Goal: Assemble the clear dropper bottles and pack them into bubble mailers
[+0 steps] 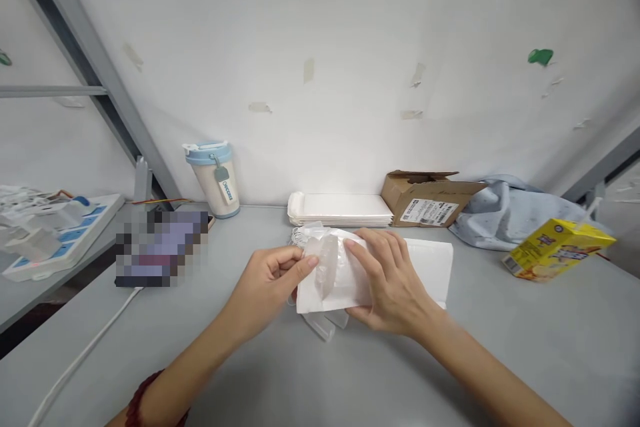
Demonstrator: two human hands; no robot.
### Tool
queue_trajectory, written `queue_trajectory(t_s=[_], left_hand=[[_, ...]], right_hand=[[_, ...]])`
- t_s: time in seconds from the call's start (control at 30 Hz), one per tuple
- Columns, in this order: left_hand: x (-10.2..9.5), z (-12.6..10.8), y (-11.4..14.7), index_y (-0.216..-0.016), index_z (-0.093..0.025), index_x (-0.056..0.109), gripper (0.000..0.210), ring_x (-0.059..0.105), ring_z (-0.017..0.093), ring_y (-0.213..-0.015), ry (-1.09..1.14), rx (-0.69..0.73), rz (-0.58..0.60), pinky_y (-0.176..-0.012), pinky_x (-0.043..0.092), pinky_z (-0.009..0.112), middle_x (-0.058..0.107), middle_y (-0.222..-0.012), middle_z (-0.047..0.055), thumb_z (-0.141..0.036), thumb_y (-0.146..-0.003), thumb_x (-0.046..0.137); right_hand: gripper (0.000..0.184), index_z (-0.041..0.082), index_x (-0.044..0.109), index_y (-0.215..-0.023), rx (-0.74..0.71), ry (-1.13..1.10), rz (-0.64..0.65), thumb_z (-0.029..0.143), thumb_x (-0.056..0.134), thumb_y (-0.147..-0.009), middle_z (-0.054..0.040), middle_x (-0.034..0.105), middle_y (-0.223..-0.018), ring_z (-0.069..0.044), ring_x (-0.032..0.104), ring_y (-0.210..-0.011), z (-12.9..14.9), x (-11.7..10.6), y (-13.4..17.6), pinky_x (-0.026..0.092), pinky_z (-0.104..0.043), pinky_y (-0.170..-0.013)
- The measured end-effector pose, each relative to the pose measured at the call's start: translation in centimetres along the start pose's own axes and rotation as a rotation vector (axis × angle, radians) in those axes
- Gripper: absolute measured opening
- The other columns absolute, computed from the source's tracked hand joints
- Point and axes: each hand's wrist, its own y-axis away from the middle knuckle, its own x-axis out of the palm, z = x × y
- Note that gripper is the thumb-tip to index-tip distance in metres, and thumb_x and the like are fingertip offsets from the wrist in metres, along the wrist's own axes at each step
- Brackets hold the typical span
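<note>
A white padded envelope (427, 267) is held up over the grey desk, its open end toward the left and the bubble lining showing at the mouth. My left hand (273, 283) pinches the edge of that mouth between thumb and fingers. Wrapped over the middle of the envelope, my right hand (393, 280) has its fingers on top and its thumb at the lower edge. Clear plastic pieces (320, 327) poke out beneath the envelope, mostly hidden by it. Behind the envelope's left end lies some thin white cord, partly covered.
A stack of white envelopes (345, 207) lies by the wall beside an open cardboard box (430, 203). To the right are a pale blue cloth (500, 207) and a yellow drink carton (555, 250). A tumbler (215, 180), phone (165, 247) and power strip (70, 243) stand left.
</note>
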Motion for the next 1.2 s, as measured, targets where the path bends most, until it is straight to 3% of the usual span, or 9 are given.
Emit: queue_trajectory(t_s=[0.27, 0.53, 0.7, 0.9, 1.03, 1.2], left_hand=[[-0.2, 0.9, -0.9, -0.054, -0.018, 0.054, 0.035, 0.045, 0.01, -0.044, -0.018, -0.022, -0.008, -0.046, 0.036, 0.021, 0.05, -0.045, -0.004, -0.041, -0.079, 0.053], [-1.5, 1.8, -1.9, -0.062, -0.017, 0.062, 0.032, 0.051, 0.012, -0.05, -0.144, -0.022, -0.178, -0.049, 0.037, 0.022, 0.061, -0.057, 0.001, -0.042, -0.078, 0.053], [-1.6, 2.4, -2.1, -0.075, -0.018, 0.066, 0.022, 0.052, 0.014, -0.054, -0.207, -0.021, -0.189, -0.054, 0.038, 0.024, 0.063, -0.066, 0.001, -0.038, -0.074, 0.057], [-1.6, 3.2, -2.4, -0.087, -0.021, 0.06, 0.021, 0.053, 0.015, -0.06, -0.359, 0.048, -0.242, -0.055, 0.037, 0.023, 0.061, -0.069, -0.001, -0.037, -0.075, 0.056], [-1.4, 3.2, -2.2, -0.103, -0.024, 0.056, 0.026, 0.048, 0.014, -0.054, -0.471, 0.104, -0.195, -0.054, 0.035, 0.023, 0.058, -0.068, -0.003, -0.035, -0.08, 0.049], [-1.2, 4.1, -2.1, -0.109, -0.026, 0.059, 0.03, 0.051, 0.016, -0.061, -0.748, 0.202, -0.12, -0.059, 0.035, 0.026, 0.061, -0.082, 0.002, -0.03, -0.087, 0.039]], right_hand=[[0.063, 0.015, 0.032, -0.127, 0.031, 0.007, 0.037, 0.027, 0.056, -0.07, -0.0198, 0.035, -0.121, -0.035, 0.038, -0.109, -0.4, -0.5, -0.2, 0.036, -0.05, -0.085], [0.053, 0.018, 0.039, -0.122, 0.179, -0.01, -0.032, 0.017, 0.054, -0.072, -0.0152, 0.044, -0.112, -0.028, 0.043, -0.097, -2.6, -0.6, -0.2, 0.041, -0.044, -0.08], [0.052, 0.018, 0.039, -0.123, 0.261, 0.039, -0.066, 0.02, 0.056, -0.074, -0.0148, 0.045, -0.113, -0.029, 0.043, -0.1, -4.3, -0.6, 0.1, 0.041, -0.044, -0.081], [0.045, 0.018, 0.043, -0.118, 0.351, 0.096, 0.045, 0.023, 0.056, -0.075, -0.0136, 0.048, -0.11, -0.029, 0.045, -0.098, -5.2, -0.9, 0.5, 0.041, -0.042, -0.08], [0.041, 0.019, 0.045, -0.115, 0.365, 0.075, 0.142, 0.022, 0.055, -0.075, -0.0127, 0.049, -0.108, -0.028, 0.045, -0.098, -5.2, -0.8, 1.8, 0.042, -0.04, -0.079], [0.04, 0.019, 0.045, -0.114, 0.339, 0.054, 0.171, 0.022, 0.055, -0.076, -0.0123, 0.051, -0.105, -0.028, 0.046, -0.097, -5.6, -0.2, 3.0, 0.043, -0.04, -0.078]])
